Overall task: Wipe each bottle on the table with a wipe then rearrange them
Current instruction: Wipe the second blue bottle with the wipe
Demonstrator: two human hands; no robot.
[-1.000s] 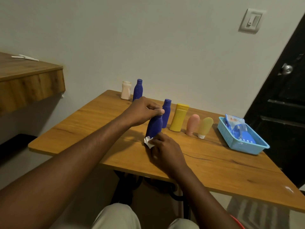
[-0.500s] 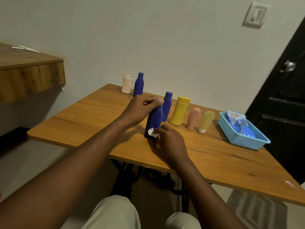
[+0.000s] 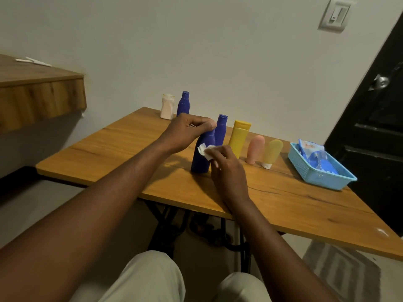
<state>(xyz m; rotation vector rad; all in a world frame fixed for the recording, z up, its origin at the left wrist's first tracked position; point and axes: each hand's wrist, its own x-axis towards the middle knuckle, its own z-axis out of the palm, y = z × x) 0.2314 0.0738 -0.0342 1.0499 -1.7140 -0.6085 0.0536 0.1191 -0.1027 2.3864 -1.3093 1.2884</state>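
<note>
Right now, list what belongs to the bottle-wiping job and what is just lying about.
Job: wipe, held blue bottle, second blue bottle, far blue bottle, white bottle, yellow bottle, pink bottle, pale yellow bottle, table.
Lying about: blue basket, wall shelf, light switch, door.

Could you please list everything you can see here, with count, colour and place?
Blue bottles: 3, blue; one gripped, one behind it, one at table's back.
White bottle: 1, white; table's back corner.
Yellow bottle: 1, yellow; right of the blue pair.
Tubes: 2, pink and pale yellow; right of that.
Basket: 1, light blue; table's right, holding blue packs.
Wipe: 1, white; on the gripped bottle.
Table: 1, wood; centre.
Shelf: 1, wood; left.
Switch: 1, white; wall, top right.
Door: 1, black; right.
Left hand: fingers grip that bottle's neck.
Right hand: fingers hold the wipe.
</note>
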